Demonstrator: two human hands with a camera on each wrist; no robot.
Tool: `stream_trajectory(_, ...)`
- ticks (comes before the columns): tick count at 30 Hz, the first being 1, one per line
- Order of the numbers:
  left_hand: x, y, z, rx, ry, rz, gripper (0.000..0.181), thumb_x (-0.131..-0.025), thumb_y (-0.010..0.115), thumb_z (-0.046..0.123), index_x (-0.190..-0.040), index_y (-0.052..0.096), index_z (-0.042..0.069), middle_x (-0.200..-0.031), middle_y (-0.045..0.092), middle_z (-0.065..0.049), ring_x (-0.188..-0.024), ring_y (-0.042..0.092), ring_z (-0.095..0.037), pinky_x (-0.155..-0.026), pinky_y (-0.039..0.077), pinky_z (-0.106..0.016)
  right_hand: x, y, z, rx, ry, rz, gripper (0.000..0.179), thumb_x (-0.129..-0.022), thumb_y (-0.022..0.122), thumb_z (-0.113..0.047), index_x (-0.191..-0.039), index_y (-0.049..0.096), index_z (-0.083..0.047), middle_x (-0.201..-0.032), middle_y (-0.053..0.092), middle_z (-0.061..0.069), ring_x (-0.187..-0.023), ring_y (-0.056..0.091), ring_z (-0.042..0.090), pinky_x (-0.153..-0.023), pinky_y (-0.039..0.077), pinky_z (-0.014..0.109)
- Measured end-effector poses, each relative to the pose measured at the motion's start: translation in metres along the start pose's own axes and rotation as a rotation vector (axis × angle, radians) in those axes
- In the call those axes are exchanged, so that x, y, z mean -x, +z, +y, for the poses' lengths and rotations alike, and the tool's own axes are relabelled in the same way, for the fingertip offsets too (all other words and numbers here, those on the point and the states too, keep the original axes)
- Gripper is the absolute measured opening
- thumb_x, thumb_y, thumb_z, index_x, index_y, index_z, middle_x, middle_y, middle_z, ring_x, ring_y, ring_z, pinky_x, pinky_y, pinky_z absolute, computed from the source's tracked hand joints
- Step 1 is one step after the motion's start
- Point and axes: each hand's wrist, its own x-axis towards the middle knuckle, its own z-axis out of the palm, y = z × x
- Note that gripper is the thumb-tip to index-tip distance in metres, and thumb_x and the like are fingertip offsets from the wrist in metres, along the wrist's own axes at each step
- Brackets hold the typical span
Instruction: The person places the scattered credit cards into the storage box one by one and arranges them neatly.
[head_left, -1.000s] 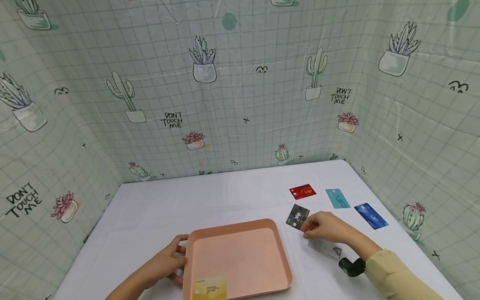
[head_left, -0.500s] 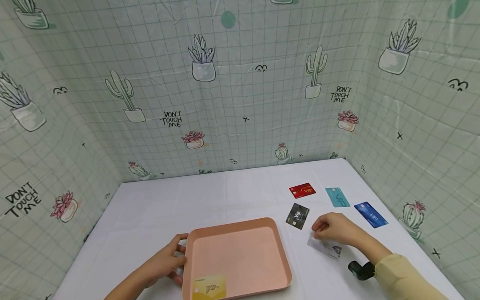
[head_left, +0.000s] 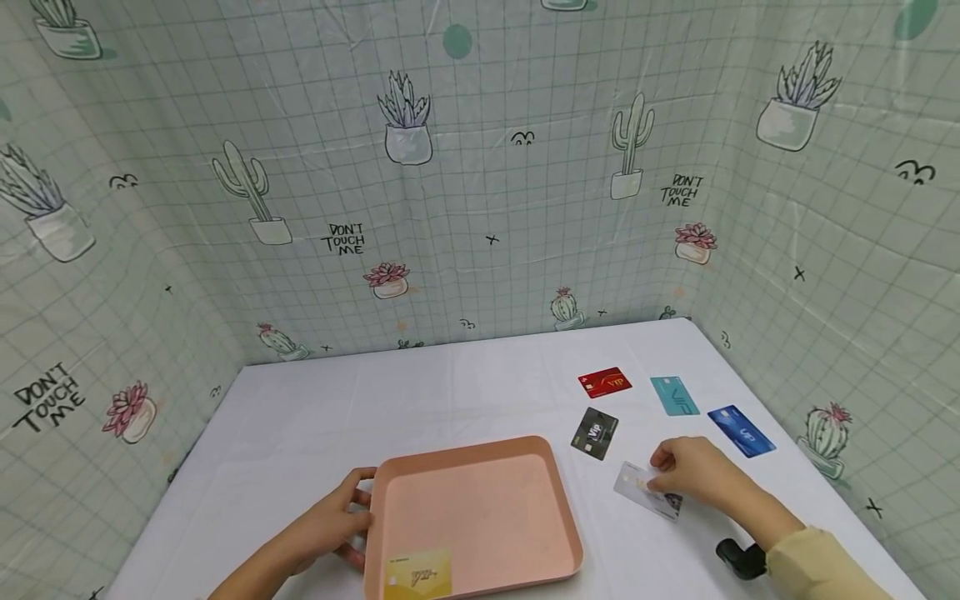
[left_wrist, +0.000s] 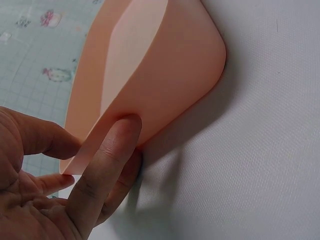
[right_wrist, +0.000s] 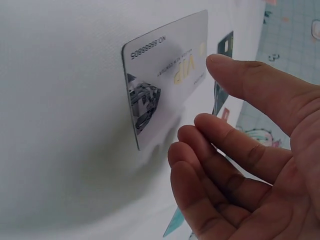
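My left hand point(head_left: 330, 525) rests its spread fingers against the outer left side of the pink tray point(head_left: 480, 517). The left wrist view shows fingertips touching the tray's wall point(left_wrist: 175, 75) near a corner. A gold card point(head_left: 418, 575) lies in the tray's front left corner. To the right of the tray, my right hand point(head_left: 693, 471) hovers low over a clear-white VIP card point(head_left: 633, 483) with a diamond print. In the right wrist view the thumb stands apart from the loosely bent fingers, beside the white card point(right_wrist: 165, 75), and nothing is pinched between them.
Beyond the right hand lie a black card point(head_left: 595, 433), a red card point(head_left: 605, 382), a teal card point(head_left: 675, 396) and a blue card point(head_left: 741, 431), all flat on the white tabletop point(head_left: 420, 400). A cactus-print cloth point(head_left: 480, 192) encloses the back and sides.
My right hand has moved away from the black card, rightward and nearer, to above the white card, uncovering more of both cards. The left hand and tray stay put.
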Motion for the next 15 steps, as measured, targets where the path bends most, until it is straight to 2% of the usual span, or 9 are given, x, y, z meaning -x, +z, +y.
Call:
stream_trajectory(9,0.001,-0.001,0.001,0.003,0.004,-0.002,0.071,-0.089,0.057,-0.001,-0.155,0.029,0.002,-0.124,0.050,-0.024,-0.083,0.065,-0.025,-0.059,0.064,-0.042,0.002,0.008,0.002,0.076,0.010,-0.015,0.044,-0.072,0.093,-0.026,-0.099,0.072,0.001,-0.094,0.072,0.006,-0.083,0.061,0.020,-0.086,0.060,0.050)
stream_trajectory(15,0.002,-0.001,0.002,0.007,0.005,-0.010,0.072,-0.089,0.057,-0.001,-0.155,0.029,0.001,-0.125,0.050,-0.025,-0.083,0.066,-0.025,-0.060,0.064,-0.043,0.003,0.014,0.001,0.127,0.020,-0.016,0.050,-0.069,0.095,-0.031,-0.101,0.072,0.000,-0.094,0.069,0.005,-0.082,0.057,0.021,-0.084,0.058,0.052)
